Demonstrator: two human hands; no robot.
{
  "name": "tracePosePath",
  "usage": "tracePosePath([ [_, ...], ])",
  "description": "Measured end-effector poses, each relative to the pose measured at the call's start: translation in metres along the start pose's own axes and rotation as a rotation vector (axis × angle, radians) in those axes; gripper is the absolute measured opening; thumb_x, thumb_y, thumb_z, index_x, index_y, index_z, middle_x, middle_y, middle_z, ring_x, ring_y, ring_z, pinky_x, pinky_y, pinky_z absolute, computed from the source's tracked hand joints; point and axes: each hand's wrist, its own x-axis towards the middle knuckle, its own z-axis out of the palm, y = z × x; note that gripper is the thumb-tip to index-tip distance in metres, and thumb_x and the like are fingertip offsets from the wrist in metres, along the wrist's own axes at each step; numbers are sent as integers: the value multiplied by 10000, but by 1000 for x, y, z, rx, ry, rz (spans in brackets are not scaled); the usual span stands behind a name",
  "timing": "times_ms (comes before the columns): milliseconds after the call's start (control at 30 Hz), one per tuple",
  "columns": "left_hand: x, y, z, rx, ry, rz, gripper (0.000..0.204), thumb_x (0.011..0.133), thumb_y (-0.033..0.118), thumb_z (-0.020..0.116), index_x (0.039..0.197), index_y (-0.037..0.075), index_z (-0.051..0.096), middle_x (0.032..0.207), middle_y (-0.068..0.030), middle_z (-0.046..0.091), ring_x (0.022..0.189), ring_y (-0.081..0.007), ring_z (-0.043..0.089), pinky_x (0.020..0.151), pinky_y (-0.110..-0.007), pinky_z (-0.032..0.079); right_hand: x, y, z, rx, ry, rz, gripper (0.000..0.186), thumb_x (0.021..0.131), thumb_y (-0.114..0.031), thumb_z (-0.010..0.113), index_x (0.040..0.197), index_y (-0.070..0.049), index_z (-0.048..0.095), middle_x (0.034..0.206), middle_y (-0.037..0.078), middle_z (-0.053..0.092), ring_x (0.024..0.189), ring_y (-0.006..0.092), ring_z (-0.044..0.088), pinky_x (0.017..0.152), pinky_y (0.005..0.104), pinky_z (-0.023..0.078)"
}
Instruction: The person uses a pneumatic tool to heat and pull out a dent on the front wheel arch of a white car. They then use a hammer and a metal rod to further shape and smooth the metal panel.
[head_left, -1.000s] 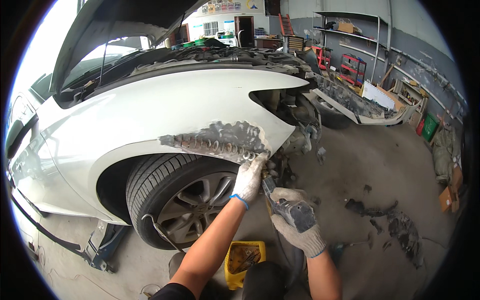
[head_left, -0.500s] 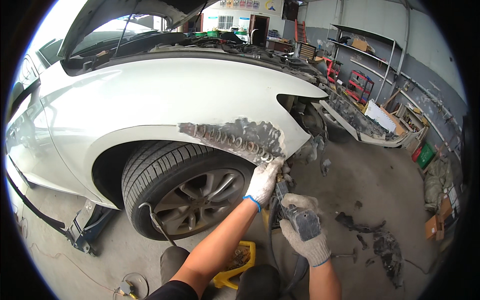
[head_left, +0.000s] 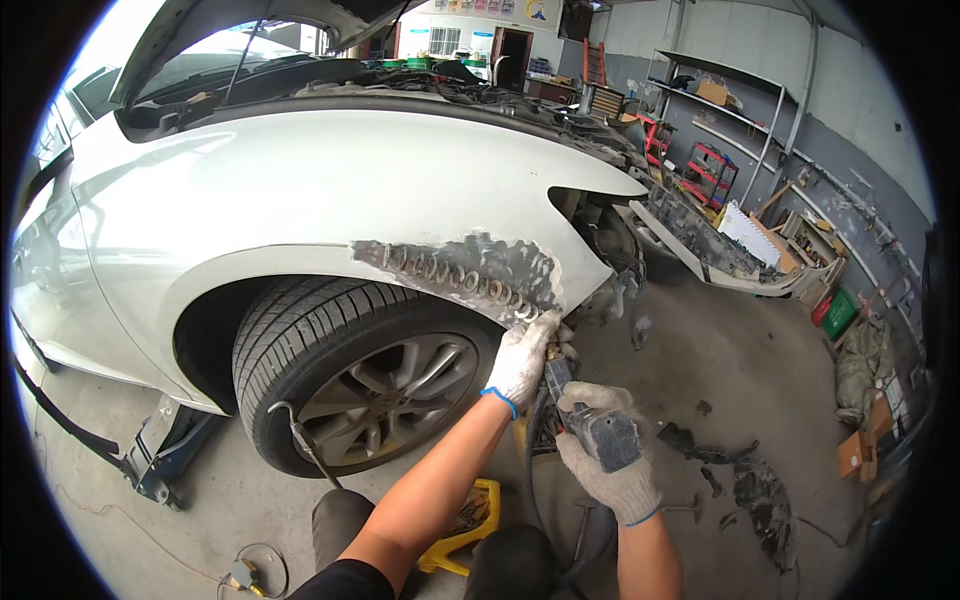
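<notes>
Metal washers (head_left: 471,280) we're apparently fixing; next needs steadiness. Our right hand (head_left: 610,484) grips the tool (head_left: 610,441); left hand (head_left: 521,363), can't tell.

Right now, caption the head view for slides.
Gloved left hand beside metal rings on the fender; right hand gripping a dark tool.

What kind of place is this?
Probably a car repair shop. You can see a white car with its hood raised, a rough grey patch above its front wheel, and a blue jack nearby.
</notes>
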Motion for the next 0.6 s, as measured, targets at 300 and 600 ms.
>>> tracePosePath([
  [300,-3,-1,5,-92,-9,34,295,966,297,611,946,5,639,826,-88,657,666,-170,629,608,-309,504,-5,-1,2,-44,7,42,444,661,70,710,1084,-52,649,1133,106,642,1018,248,640,887,357,521],
  [600,-4,-1,-1,-77,-2,6,321,964,285,590,1066,-13,648,900,-99,670,743,-175,641,708,-307,521,5,-13,0,-127,-52,14,468,665,85,700,1105,-60,628,1122,93,639,1025,227,636,891,356,519],
])
